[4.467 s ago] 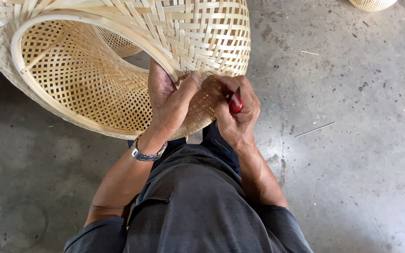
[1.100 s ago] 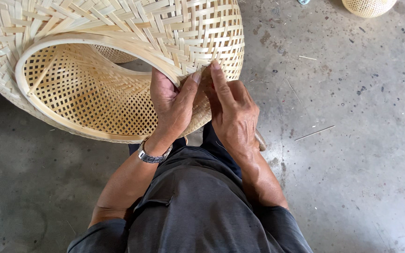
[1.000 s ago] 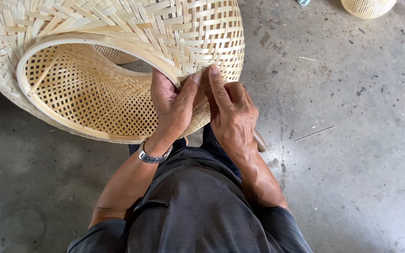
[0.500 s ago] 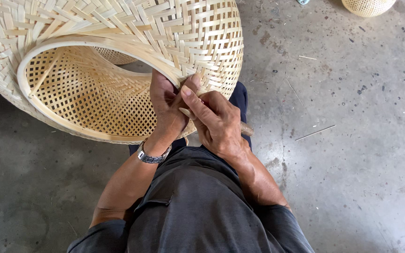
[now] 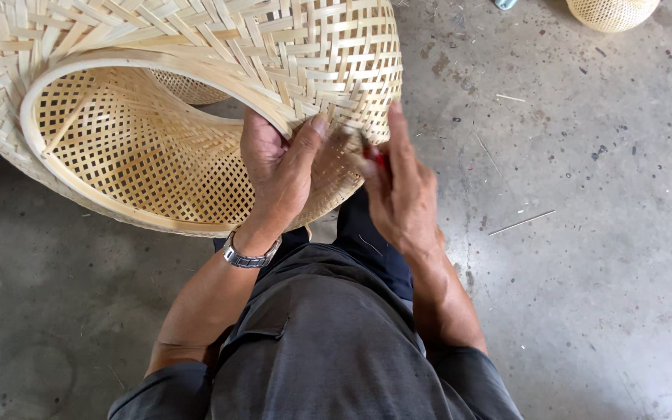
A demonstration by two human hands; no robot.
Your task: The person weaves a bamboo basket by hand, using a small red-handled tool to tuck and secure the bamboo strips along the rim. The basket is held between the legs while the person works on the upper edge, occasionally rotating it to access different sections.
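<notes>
**Woven bamboo basket: edge work at the rim, grip and support reviewed**

The woven bamboo basket (image 5: 196, 101) lies tipped on its side on the concrete floor (image 5: 600, 233), its open mouth turned toward the person and its near edge resting over the lap.

The left hand (image 5: 278, 171) clamps the basket's rim band (image 5: 157, 66), thumb up on the outer weave and fingers curled inside the mouth, pressed together on the wall. The right hand (image 5: 402, 194) is blurred; its fingers are closed around a small red-handled tool (image 5: 380, 158), of which only a sliver shows. The working end is hidden, so its kind cannot be told. It sits just beside the loose strip ends at the basket's lower edge, close to the left thumb.

Judgement on method: the left hand's hold looks sound, since it pins the weave right next to the working point and keeps the strips from springing. The tool would best be kept angled away from the left thumb, which is very near. Short, controlled movements would suit the thin splints, which would likely split if levered hard.

Surroundings: a wristwatch (image 5: 249, 255) sits on the left wrist. A second small woven basket (image 5: 612, 12) stands well apart at the top edge, and a stray bamboo sliver (image 5: 521, 222) lies on the floor to the right.
</notes>
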